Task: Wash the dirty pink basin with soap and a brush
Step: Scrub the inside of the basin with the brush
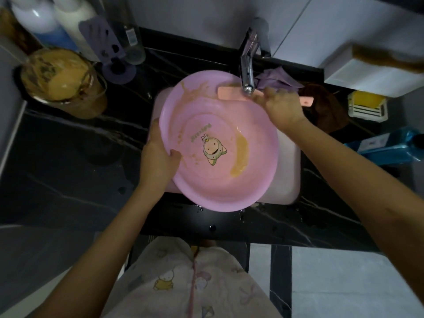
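Both outstretched, left hand [158,154] grips basin [220,187], right hand [283,109] holds brush [229,93]

Left hand [158,154] grips basin [220,184], right hand [283,109] brush [229,92].

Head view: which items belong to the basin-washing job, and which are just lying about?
In the job: pink basin, gripped by left hand; brush, in right hand; tap; sink.
Lying about: bottles; jar of yellow stuff; purple cloth; brown cloth; blue pack; yellow block, maybe soap.
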Motion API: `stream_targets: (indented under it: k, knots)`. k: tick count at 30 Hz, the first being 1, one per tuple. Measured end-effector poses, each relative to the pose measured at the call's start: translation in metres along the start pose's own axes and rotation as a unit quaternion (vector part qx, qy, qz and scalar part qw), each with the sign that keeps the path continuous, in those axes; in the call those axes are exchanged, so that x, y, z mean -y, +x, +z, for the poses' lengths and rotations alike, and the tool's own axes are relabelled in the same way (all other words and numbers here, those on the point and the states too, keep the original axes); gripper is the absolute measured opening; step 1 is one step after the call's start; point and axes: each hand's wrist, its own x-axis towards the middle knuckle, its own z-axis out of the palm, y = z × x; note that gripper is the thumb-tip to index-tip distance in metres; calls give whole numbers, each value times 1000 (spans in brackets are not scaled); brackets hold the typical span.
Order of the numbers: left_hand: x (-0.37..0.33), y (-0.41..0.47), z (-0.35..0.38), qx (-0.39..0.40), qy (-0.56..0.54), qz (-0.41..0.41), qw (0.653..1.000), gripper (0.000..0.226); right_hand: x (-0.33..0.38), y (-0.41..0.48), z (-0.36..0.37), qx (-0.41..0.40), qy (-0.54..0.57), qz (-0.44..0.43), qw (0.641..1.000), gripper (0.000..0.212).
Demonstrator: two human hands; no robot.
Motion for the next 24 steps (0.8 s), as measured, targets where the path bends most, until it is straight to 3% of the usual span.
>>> stream_targets:
  k: [5, 6, 8, 10, 11, 14, 15, 18, 20, 23, 24]
  knots:
    - [-1, -6, 4, 9, 3, -12, 1000, 75, -5, -31, -1, 195, 173, 1, 965, 49]
    - [-2, -8, 7, 10, 2, -12, 1000, 76, -3, -24, -1, 185, 162, 0, 969, 51]
    - [-3, -10, 9, 2, -1, -6, 1000, 75, 1, -4, -5, 48, 144, 2, 988, 58]
    - [-4, -11, 8, -7, 5, -1, 1000, 75, -4, 1, -13, 1, 108, 0, 994, 64]
    - [-4, -10, 6, -8, 7, 0, 1000, 75, -6, -1, -11, 25, 116, -6, 993, 64]
    - [-5, -13, 6, 7, -2, 5, 1000, 76, -6, -18, -3, 197, 95, -18, 976, 54]
    - [-5, -14, 8, 12, -3, 3, 1000, 76, -4, -17, -5, 176, 100, -20, 979, 52]
    - [-5, -14, 8, 7, 0, 4, 1000, 78, 4, 5, -7, 11, 85, -31, 996, 58]
    - [-4, -12, 5, -1, 9, 8, 1000, 77, 5, 1, -11, -20, 44, -38, 998, 63]
    - [-3, -13, 4, 3, 8, 6, 1000, 76, 8, -19, -5, 178, 87, -47, 979, 60]
    - [-3, -14, 5, 5, 9, 6, 1000, 76, 10, -21, -1, 184, 103, -36, 977, 61]
